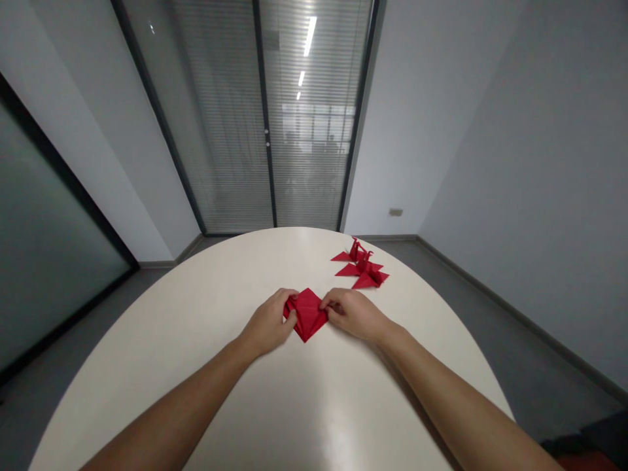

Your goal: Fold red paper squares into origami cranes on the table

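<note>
A folded red paper (307,315), diamond-shaped, lies flat on the white round table (206,327). My left hand (269,323) grips its left edge, with fingers curled over the top corner and the thumb pressed on the paper. My right hand (350,314) pinches the paper's right corner with bent fingers. Both forearms reach in from the bottom of the view.
Finished red paper cranes (362,265) sit in a small group on the table beyond my right hand. Behind the table are glass doors with blinds (267,131), grey walls and a grey floor.
</note>
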### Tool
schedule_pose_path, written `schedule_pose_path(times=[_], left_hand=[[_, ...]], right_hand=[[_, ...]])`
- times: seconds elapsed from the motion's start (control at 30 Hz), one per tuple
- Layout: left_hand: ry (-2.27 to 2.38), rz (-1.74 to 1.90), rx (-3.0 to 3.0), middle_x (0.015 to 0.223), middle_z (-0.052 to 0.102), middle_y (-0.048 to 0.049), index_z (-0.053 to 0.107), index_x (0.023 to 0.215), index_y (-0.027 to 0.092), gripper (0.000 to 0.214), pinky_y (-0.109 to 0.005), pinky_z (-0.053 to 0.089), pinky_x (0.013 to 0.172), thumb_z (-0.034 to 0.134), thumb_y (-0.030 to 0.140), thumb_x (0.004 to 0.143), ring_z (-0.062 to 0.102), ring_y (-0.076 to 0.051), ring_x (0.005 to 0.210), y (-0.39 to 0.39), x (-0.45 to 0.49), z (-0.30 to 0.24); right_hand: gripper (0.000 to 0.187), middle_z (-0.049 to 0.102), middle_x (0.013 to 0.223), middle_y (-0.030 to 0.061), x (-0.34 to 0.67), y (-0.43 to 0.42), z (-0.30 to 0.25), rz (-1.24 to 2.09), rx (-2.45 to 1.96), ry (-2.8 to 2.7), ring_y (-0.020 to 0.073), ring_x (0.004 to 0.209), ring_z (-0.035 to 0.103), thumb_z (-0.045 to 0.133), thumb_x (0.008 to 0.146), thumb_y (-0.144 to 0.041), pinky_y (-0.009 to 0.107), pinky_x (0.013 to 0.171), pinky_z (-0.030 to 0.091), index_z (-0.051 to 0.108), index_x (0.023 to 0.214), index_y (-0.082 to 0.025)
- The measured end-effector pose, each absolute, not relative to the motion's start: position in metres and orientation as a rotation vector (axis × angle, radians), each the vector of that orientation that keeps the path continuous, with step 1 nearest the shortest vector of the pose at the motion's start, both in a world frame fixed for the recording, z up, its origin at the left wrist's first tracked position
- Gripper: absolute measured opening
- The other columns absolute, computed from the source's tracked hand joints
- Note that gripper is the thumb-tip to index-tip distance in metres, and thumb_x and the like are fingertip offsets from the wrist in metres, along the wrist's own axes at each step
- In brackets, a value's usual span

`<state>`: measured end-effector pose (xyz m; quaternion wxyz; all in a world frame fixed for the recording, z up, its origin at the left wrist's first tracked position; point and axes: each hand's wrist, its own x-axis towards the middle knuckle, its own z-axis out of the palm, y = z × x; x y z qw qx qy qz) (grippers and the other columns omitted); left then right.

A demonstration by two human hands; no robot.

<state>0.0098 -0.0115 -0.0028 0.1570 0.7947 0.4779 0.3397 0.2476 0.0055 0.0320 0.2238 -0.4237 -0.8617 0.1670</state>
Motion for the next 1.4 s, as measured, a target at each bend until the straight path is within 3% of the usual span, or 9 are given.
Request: schedule_pose_path(times=[0.13, 0.47, 0.9, 1.4], left_hand=[[1.398, 0.983, 2.248, 0.099, 0.067, -0.0045, 0.061, 0.102, 0.021, 0.020, -0.035, 0.052, 0.080, 0.052, 0.013, 0.086, 0.063, -0.020, 0.087, -0.009, 0.009, -0.004], [1.503, 1.070, 2.242, 0.088, 0.063, -0.0019, 0.058, 0.087, 0.022, 0.008, -0.033, 0.047, 0.076, 0.053, 0.016, 0.088, 0.060, -0.019, 0.083, -0.012, 0.010, 0.004], [1.594, 1.173, 2.123, 0.075, 0.058, 0.0013, 0.052, 0.085, 0.022, 0.004, -0.028, 0.042, 0.065, 0.051, 0.019, 0.088, 0.056, -0.016, 0.069, -0.017, 0.018, 0.008], [1.465, 1.194, 1.965, 0.071, 0.060, 0.0034, 0.057, 0.103, 0.022, 0.014, -0.026, 0.042, 0.061, 0.055, 0.029, 0.091, 0.058, -0.015, 0.063, -0.017, 0.023, 0.006]], right_hand=[[0.020, 0.072, 0.088, 0.0039, 0.245, 0.007, 0.028, 0.460, -1.168, -2.328, 0.0170, 0.077, 0.065, 0.056, 0.080, -0.008, 0.026, 0.069, 0.047, 0.070, 0.090, -0.019], [0.004, 0.067, 0.079, 0.0012, 0.244, 0.004, 0.029, 0.404, -1.239, -2.310, 0.0157, 0.070, 0.059, 0.059, 0.084, -0.017, 0.025, 0.061, 0.038, 0.060, 0.086, -0.021], [0.011, 0.067, 0.079, 0.0012, 0.241, 0.000, 0.035, 0.221, -1.423, -2.329, 0.0144, 0.066, 0.058, 0.056, 0.095, -0.031, 0.025, 0.057, 0.026, 0.058, 0.093, -0.021], [0.011, 0.070, 0.087, 0.0032, 0.229, -0.003, 0.030, 0.236, -1.404, -2.274, 0.0172, 0.072, 0.060, 0.056, 0.095, -0.031, 0.027, 0.062, 0.032, 0.062, 0.099, -0.022]])
